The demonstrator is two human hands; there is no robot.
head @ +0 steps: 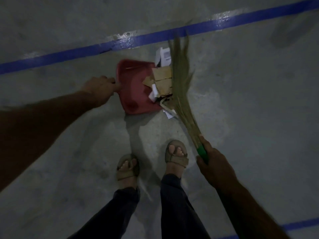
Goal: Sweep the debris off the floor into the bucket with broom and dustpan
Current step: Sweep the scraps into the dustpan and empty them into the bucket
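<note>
Green plastic is showing between the curled fingers of the right hand [215,163], which is gripping the handle of the broom [181,83] low down, just where the grass bundle is starting. From that grip the pale bristles are fanning away from the person, their length lying against the right side of the debris [163,80] and their tips reaching up to the blue tape line [138,40].

The left hand [100,90] is holding the dustpan [133,90] at its left rim; the fingers are curling over the edge, though the handle itself is hidden under them. The red pan is sitting on the grey concrete floor [241,100] just right of those fingers, its open mouth facing the broom.

The debris, brown cardboard scraps and white paper, is lying between pan and bristles. Part of it is resting on the pan's right side, while other white pieces are lying on the floor beyond the pan's far and near corners.

Nearer than both hands, two feet in tan sandals [176,154] are standing on the floor, dark trouser legs above them. A second blue stripe is crossing the lower right corner.
</note>
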